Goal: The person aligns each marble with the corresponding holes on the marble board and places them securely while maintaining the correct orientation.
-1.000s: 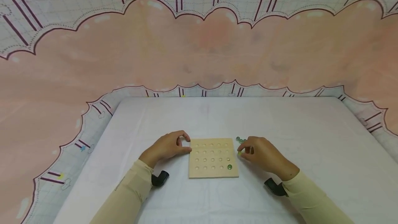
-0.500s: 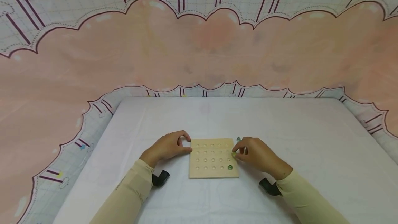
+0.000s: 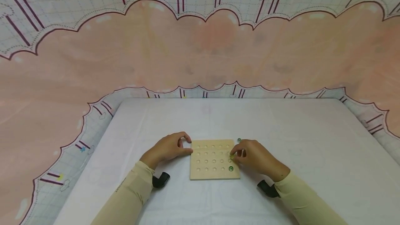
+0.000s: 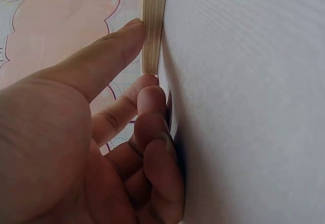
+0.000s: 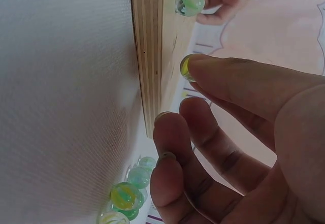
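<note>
A pale wooden board point(image 3: 214, 174) with rows of round hollows lies flat on the white-covered table. One green marble point(image 3: 231, 168) sits in a hollow at its near right corner. My left hand point(image 3: 167, 148) rests against the board's left side; thumb and index fingertips touch its edge, as the left wrist view also shows. Between thumb and fingers of my right hand point(image 3: 257, 157) I pinch a yellow-tinted glass marble point(image 5: 186, 67), held over the board's right side just beyond the seated one. My other right fingers hang curled beside the board's edge.
Several loose marbles point(image 5: 127, 196) lie on the table right of the board, mostly hidden behind my right hand in the head view, where one marble point(image 3: 239, 140) shows. A patterned backdrop point(image 3: 200, 55) rises behind the white table point(image 3: 200, 117).
My right hand has moved left with the pinched marble, from beside the board to above its right part. The left hand stays at the board's left edge.
</note>
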Demonstrator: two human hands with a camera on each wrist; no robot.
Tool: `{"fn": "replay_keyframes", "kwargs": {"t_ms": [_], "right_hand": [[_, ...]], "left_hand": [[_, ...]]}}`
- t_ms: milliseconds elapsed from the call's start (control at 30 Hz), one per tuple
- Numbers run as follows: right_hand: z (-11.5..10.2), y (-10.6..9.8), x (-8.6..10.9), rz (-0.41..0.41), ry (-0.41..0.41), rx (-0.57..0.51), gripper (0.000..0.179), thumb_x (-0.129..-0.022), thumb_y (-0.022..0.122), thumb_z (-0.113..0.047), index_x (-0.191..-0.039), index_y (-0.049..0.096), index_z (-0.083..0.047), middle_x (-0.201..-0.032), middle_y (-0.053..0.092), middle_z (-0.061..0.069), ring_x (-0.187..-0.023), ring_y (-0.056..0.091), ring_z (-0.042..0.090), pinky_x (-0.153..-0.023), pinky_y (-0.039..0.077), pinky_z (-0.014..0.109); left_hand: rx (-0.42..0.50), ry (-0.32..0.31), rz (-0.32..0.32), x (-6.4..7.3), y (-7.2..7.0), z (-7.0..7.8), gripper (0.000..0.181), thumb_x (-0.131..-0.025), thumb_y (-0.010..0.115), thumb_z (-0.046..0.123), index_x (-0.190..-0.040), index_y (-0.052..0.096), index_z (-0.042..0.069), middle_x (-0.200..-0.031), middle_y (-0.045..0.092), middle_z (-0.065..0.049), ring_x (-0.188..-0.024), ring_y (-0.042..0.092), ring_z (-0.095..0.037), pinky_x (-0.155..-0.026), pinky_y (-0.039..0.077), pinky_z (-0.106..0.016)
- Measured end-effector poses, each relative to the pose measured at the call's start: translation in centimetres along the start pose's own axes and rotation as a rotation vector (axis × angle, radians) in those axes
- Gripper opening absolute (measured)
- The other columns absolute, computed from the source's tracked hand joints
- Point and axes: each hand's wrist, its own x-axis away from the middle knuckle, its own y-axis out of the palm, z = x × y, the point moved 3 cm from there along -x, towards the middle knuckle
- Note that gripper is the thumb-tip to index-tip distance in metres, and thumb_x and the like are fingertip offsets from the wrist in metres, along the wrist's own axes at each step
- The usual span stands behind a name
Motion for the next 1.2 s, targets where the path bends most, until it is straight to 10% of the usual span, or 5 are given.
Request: {"fn": "replay_keyframes", "kwargs": {"t_ms": [1200], "right_hand": [[0.0,1.1,0.1,-0.023,-0.024,-0.016,0.012,-0.083,0.08,-0.009,-0.093,0.079,-0.016,-0.078,0.065,-0.011,-0.075,0.054,0.008,-0.068,0.044,0.023]], "left_hand": [[0.017,0.035,0.013,0.1,0.3,-0.3,0.031,-0.083,0.082,0.038,-0.106,0.064,0.027,-0.075,0.057,0.0,-0.066,0.051,-0.015,-0.061,0.039,-0.03]]}}
